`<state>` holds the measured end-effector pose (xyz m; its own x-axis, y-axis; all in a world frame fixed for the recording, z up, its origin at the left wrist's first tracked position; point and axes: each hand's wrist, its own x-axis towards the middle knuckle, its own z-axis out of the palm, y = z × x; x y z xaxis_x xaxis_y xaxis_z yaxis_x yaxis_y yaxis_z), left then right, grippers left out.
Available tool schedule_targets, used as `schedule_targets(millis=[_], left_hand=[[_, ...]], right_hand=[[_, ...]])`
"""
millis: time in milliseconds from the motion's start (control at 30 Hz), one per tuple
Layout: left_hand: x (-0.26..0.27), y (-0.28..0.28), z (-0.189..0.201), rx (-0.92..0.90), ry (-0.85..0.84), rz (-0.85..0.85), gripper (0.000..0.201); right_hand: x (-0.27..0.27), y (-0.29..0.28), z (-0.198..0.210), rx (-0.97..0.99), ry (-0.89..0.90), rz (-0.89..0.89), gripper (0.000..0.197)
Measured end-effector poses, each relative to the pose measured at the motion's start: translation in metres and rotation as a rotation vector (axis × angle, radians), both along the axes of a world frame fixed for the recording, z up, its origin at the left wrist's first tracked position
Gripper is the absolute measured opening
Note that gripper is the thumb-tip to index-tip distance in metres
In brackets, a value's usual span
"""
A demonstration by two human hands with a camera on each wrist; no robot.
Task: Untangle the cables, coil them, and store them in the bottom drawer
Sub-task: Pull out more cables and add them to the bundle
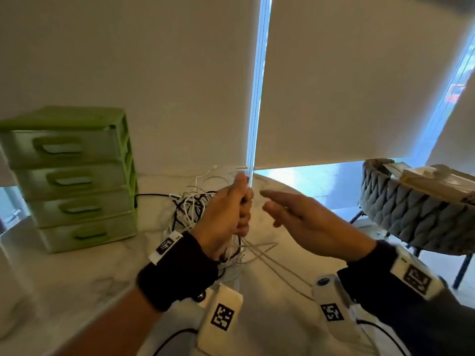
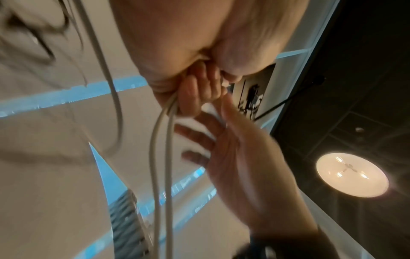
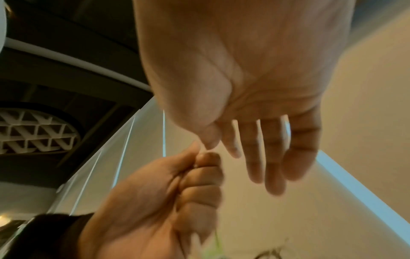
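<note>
Pale roller blinds hang behind a marbled white surface [image 1: 77,278], where a green four-drawer unit [image 1: 77,176] stands at the left, every drawer pushed in, the bottom drawer [image 1: 87,235] included. Just right of it lies the tangle of white and dark cables [image 1: 191,204], still knotted. The left hand [image 1: 226,214] is raised over the heap, its grip curled tight round doubled strands of a white cable [image 2: 159,157] that trail down toward the surface. The right hand [image 1: 303,219] is just beside it, fingers straight and spread, holding nothing. Pulling the held strand upward could, I judge, cinch the knot tighter or drag the whole heap along. A grey woven basket [image 1: 401,209] stands well apart at the right; nothing blocks the drawer front, though it must be opened first.
</note>
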<state>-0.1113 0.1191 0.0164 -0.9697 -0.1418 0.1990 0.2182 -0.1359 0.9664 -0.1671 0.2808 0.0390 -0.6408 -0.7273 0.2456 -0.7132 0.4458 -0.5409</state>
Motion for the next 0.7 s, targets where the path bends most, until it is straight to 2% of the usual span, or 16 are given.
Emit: schedule_targets(millis=[100,167,267,367,467,533,567,633,700], left_hand=[[0.006,-0.068,-0.007,0.023,0.027,0.159,0.042],[0.012,-0.104,-0.015,0.103,0.018,0.243,0.042],[0.017,-0.127,-0.027,0.214,-0.007,0.257,0.045],[0.02,-0.124,-0.029,0.175,-0.049,0.18,0.046],[0.029,-0.135,-0.019,0.189,-0.102,0.089,0.046],[0.039,-0.153,-0.015,0.247,-0.151,0.049,0.048],[0.043,-0.162,-0.014,0.274,-0.17,0.034,0.048],[0.049,-0.174,-0.016,0.317,-0.196,0.006,0.049],[0.05,-0.177,-0.019,0.32,-0.22,-0.005,0.049]], right_hand=[[0.004,-0.027,-0.017,0.488,0.033,0.175,0.045],[0.003,-0.047,-0.027,0.646,0.045,0.269,0.032],[-0.018,-0.066,-0.022,0.631,0.027,0.214,0.03],[-0.043,-0.071,-0.008,0.622,0.066,0.135,0.027],[-0.059,-0.067,-0.002,0.589,-0.131,0.152,0.03],[-0.064,-0.064,0.0,0.523,-0.18,0.138,0.032],[-0.062,-0.064,0.001,0.48,-0.162,0.114,0.038],[-0.053,-0.069,-0.002,0.433,-0.132,0.119,0.069],[-0.037,-0.081,-0.013,0.479,-0.158,0.216,0.092]])
